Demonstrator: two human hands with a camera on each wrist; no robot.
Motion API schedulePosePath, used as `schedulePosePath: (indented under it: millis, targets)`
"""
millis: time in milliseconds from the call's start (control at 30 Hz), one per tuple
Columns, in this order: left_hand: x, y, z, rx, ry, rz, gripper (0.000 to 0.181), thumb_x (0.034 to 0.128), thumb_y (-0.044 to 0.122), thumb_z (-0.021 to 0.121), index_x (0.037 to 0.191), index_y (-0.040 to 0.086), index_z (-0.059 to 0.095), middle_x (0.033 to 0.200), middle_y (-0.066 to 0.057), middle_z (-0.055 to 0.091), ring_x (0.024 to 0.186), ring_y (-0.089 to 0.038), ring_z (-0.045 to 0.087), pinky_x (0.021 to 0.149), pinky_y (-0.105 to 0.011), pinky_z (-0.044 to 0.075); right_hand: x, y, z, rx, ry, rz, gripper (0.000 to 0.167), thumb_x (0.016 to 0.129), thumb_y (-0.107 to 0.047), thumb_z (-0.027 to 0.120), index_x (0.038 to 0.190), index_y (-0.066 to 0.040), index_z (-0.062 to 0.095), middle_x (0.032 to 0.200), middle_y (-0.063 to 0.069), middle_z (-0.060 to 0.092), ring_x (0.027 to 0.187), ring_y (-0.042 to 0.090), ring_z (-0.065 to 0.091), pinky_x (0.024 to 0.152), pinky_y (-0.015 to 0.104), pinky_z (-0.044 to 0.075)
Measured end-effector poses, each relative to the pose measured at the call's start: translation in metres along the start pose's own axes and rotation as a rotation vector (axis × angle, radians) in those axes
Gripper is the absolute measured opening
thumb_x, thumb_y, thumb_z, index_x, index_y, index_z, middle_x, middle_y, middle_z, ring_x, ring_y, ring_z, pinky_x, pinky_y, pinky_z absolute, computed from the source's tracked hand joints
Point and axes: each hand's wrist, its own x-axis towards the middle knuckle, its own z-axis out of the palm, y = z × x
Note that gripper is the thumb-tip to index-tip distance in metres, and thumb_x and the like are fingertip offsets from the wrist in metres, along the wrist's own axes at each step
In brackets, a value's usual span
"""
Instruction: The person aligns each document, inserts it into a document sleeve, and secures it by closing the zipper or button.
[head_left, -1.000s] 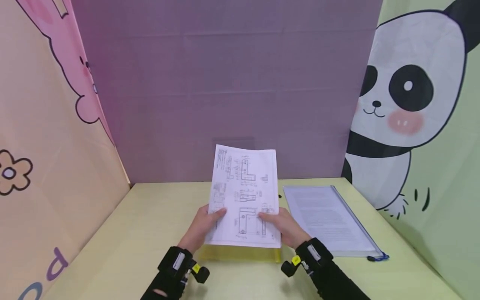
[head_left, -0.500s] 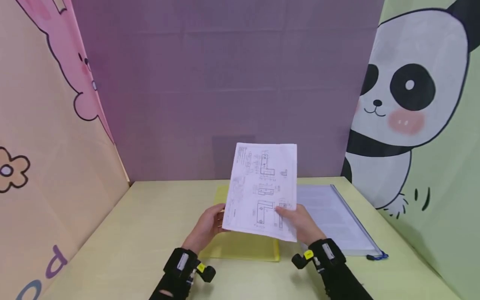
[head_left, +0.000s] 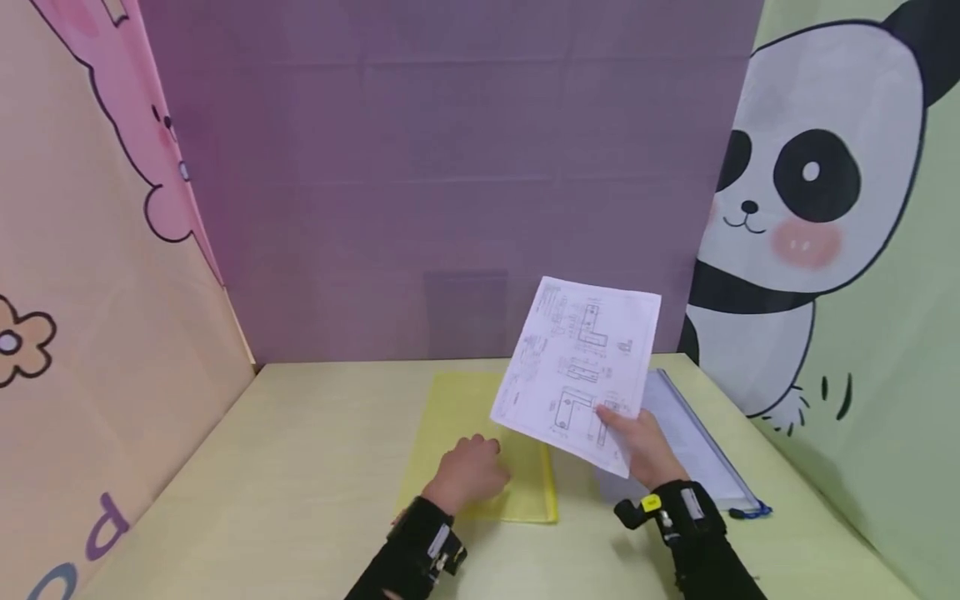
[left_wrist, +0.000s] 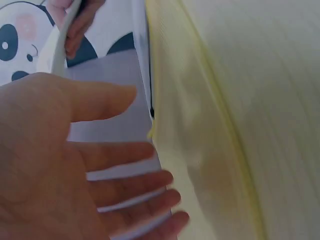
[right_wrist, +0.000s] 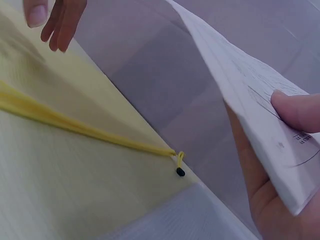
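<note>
My right hand (head_left: 647, 446) holds a small stack of paper sheets (head_left: 581, 367) printed with technical drawings, thumb on the front and fingers behind. The sheets are raised and tilted above the table. My left hand (head_left: 471, 475) is over a flat yellow zip document pouch (head_left: 517, 467). In the left wrist view, the left hand's fingers (left_wrist: 125, 190) are spread and loosely extended, with nothing in them. The right wrist view shows the pouch's yellow zip edge (right_wrist: 90, 129) and its pull cord with a black end (right_wrist: 180, 171).
A translucent zip pouch (head_left: 693, 450) with printed pages and a blue cord lies at the right, partly behind the sheets. Both pouches lie on a pale wooden table (head_left: 315, 442). A purple curtain (head_left: 450, 167) closes off the back, with cartoon-printed panels at both sides.
My left hand has let go of the sheets and moved down and right over the yellow pouch. My right hand has carried the sheets rightward and tilted them, uncovering the yellow pouch.
</note>
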Motion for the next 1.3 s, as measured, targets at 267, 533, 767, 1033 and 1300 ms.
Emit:
schedulePosePath:
  millis: [267,533,767,1033,1300]
  targets:
    - [-0.002,0.041,0.025,0.198,0.030,-0.111,0.078,0.0781,0.072,0.071,0.116,0.003,0.070,0.109,-0.015,0.062,0.104,-0.034,0.057,0.083,-0.054,0.050,0.001,0.008,-0.009,0.043,0.060,0.016,0.056,0.101,-0.024,0.065,0.153,-0.016,0.045,0.123,-0.007,0.071,0.107,0.019,0.070,0.089,0.041,0.058]
    - [-0.003,0.053,0.031,0.295,0.019,-0.262,0.079,0.0772,0.075,0.068,0.114,0.005,0.070,0.108,-0.022,0.065,0.096,-0.038,0.060,0.067,-0.057,0.055,0.000,0.014,-0.010,0.023,0.073,0.003,0.055,0.101,-0.023,0.065,0.152,-0.014,0.045,0.125,-0.005,0.071,0.107,0.019,0.071,0.089,0.040,0.058]
    - [-0.006,0.034,0.018,0.205,-0.005,-0.296,0.043,0.0843,0.048,0.069,0.099,0.007,0.071,0.102,-0.020,0.062,0.094,-0.035,0.058,0.071,-0.058,0.054,0.002,0.016,-0.009,0.039,0.086,0.034,0.056,0.101,-0.021,0.065,0.153,-0.013,0.045,0.128,0.000,0.070,0.107,0.021,0.071,0.089,0.040,0.059]
    - [-0.010,0.016,0.006,0.216,-0.033,-0.303,0.045,0.0899,0.044,0.063,0.061,0.011,0.055,0.076,-0.013,0.055,0.071,-0.029,0.054,0.058,-0.041,0.049,0.002,0.019,-0.010,-0.010,0.117,0.055,0.055,0.102,-0.022,0.064,0.153,-0.013,0.045,0.135,0.007,0.066,0.105,0.020,0.071,0.087,0.037,0.059]
    - [-0.010,0.009,0.000,0.259,-0.054,-0.201,0.043,0.0949,0.034,0.056,0.058,0.012,0.051,0.062,-0.006,0.050,0.057,-0.020,0.049,0.052,-0.035,0.042,0.000,0.015,-0.009,-0.087,0.178,0.041,0.053,0.103,-0.021,0.062,0.152,-0.011,0.045,0.138,0.013,0.063,0.102,0.018,0.072,0.085,0.034,0.059]
